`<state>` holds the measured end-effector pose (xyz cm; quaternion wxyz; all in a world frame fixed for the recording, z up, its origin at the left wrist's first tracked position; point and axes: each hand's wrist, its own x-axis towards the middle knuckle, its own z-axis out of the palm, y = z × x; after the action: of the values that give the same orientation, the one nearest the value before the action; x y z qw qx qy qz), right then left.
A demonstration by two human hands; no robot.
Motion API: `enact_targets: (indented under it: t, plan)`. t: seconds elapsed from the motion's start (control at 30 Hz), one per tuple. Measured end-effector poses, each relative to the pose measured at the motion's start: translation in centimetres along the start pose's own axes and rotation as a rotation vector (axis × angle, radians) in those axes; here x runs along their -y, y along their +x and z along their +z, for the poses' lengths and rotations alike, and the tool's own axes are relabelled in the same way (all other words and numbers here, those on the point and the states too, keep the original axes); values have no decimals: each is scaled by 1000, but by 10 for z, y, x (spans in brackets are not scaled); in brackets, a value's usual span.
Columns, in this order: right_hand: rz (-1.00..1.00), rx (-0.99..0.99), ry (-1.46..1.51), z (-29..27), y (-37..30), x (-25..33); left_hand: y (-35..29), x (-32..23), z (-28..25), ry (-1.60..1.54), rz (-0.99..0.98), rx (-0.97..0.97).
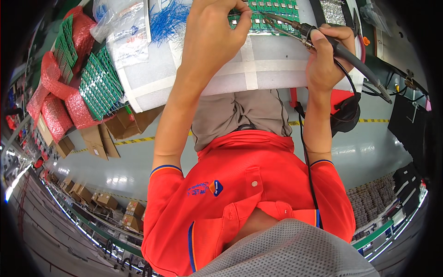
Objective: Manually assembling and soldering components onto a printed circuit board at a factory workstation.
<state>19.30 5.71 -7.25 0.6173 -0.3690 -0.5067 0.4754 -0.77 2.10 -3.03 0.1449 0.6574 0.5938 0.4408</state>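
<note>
My right hand (326, 55) is closed around a soldering iron (293, 22), whose metal tip points left over a green circuit board panel (273, 8). A second slim, metal-tipped arm (287, 33) runs beside the iron from the same grip; whether it is a separate tool I cannot tell. At the panel's left edge, my left hand (214, 34) has its thumb and fingers pinched together. What lies in that pinch is too small to make out. A heap of thin blue wires (168, 21) lies just left of this hand.
White foam (221, 81) with tape strips covers the work surface. Left of it, green board panels (99, 83) stand among pink bubble wrap (69, 99) and clear plastic bags (127, 37). A thick grey cable (364, 69) trails right. Silvery metal wool (331, 11) sits at the far right.
</note>
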Motion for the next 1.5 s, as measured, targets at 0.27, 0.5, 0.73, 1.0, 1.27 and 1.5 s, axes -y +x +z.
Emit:
enact_targets:
  t: [0.27,0.5,0.73,1.0,1.27,1.5]
  plan:
    - [-113,-35,-12,-2,1,4,0,0,0,-8,-11,5]
    - [-129,-85,-23,-1,2,6,2,-5,-5,-140,-134,-5]
    - [-113,-131,31,8,0,11,0,-5,-8,-32,-17,3]
    - [-172,-120,-3,4,1,9,4,-4,3,12,57,20]
    - [-74,-113,-72,10,1,14,6,-4,5,45,65,35]
    - [-94,-68,-99,11,0,14,6,-5,7,79,78,29]
